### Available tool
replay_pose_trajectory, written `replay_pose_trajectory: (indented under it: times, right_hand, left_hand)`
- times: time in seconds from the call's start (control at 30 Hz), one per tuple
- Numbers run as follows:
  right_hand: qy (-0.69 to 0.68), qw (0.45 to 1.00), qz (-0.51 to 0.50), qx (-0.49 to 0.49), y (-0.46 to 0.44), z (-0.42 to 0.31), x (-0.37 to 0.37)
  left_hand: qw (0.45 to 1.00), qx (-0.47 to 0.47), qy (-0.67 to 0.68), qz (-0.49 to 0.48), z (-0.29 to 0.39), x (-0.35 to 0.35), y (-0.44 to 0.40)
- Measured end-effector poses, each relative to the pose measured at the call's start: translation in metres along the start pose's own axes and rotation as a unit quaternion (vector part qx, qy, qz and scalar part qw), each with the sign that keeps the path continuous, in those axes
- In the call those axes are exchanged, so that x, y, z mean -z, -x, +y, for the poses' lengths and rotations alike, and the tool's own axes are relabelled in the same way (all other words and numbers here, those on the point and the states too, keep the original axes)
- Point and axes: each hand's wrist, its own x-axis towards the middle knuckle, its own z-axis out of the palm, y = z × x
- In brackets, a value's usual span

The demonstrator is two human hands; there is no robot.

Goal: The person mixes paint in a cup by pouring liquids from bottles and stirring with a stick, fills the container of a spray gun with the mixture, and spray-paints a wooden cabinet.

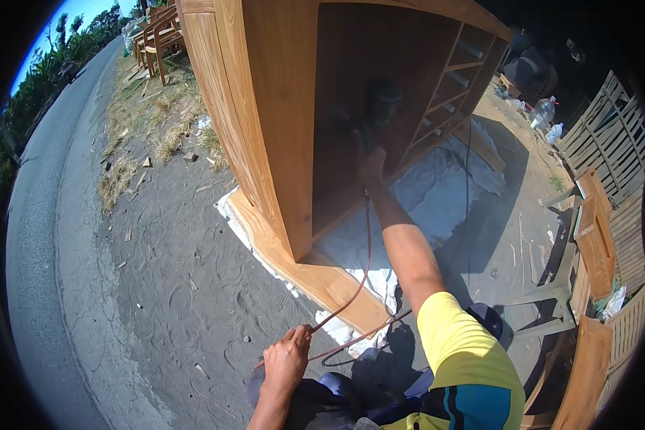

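Note:
My right hand (371, 163) reaches into the shaded inside of a large wooden cabinet (279, 129), closed round a dark spray gun (381, 107) whose details are dim. A reddish hose (368, 251) runs down from the gun. Low in front of me, my left hand (287, 355) is closed on this hose. Under the cabinet lie a wooden board (337, 287) and a white sheet (426, 193).
A road (43, 236) runs along the left, with wooden chairs (158, 39) at the upper left. On the right are a plastic chair (552, 301), wooden pieces (595, 229), slatted panels (609, 122) and plastic bottles (543, 113).

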Motion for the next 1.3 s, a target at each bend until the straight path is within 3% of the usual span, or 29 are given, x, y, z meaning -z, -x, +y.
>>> replay_pose_trajectory:
  times: [0.07, 0.17, 0.23, 0.33, 0.53, 0.77, 0.83, 0.93, 1.07, 1.17, 1.3]
  right_hand:
    - [-0.047, 0.999, -0.007, -0.013, -0.011, -0.033, 0.011]
    - [-0.132, 0.989, 0.052, 0.051, -0.034, -0.073, 0.015]
    - [-0.202, 0.96, 0.125, 0.151, -0.053, -0.091, 0.015]
    - [-0.228, 0.942, 0.161, 0.187, -0.067, -0.122, 0.026]
    - [-0.209, 0.964, 0.119, 0.113, -0.068, -0.148, 0.043]
    - [-0.23, 0.96, 0.096, 0.131, -0.048, -0.135, 0.047]
    - [-0.129, 0.989, 0.06, 0.044, -0.042, -0.119, 0.047]
    - [-0.129, 0.991, 0.021, 0.004, -0.025, -0.104, 0.047]
    - [-0.129, 0.989, 0.028, 0.067, -0.003, -0.077, 0.041]
    - [-0.089, 0.996, -0.003, 0.027, 0.007, -0.052, 0.032]
    - [-0.107, 0.989, 0.01, 0.097, 0.023, -0.019, 0.012]
  left_hand:
    - [1.0, 0.003, 0.015, 0.017, 0.0, -0.002, 0.0]
    - [0.999, 0.037, 0.036, 0.014, 0.006, 0.004, -0.001]
    - [0.998, 0.036, 0.041, 0.018, 0.008, 0.006, -0.002]
    - [0.998, 0.042, 0.042, 0.022, 0.009, 0.007, -0.002]
    - [0.998, -0.002, 0.042, 0.055, 0.002, -0.001, -0.005]
    - [0.998, 0.023, 0.036, 0.04, -0.001, 0.002, -0.003]
    - [0.999, 0.021, 0.028, 0.037, -0.004, 0.002, -0.003]
    - [0.999, 0.023, 0.018, 0.032, -0.007, 0.004, -0.004]
    - [0.999, 0.029, 0.009, 0.029, -0.01, 0.003, -0.004]
    - [0.999, 0.033, 0.011, 0.032, -0.013, 0.002, -0.003]
    - [0.999, 0.038, 0.004, 0.029, -0.015, 0.002, -0.001]
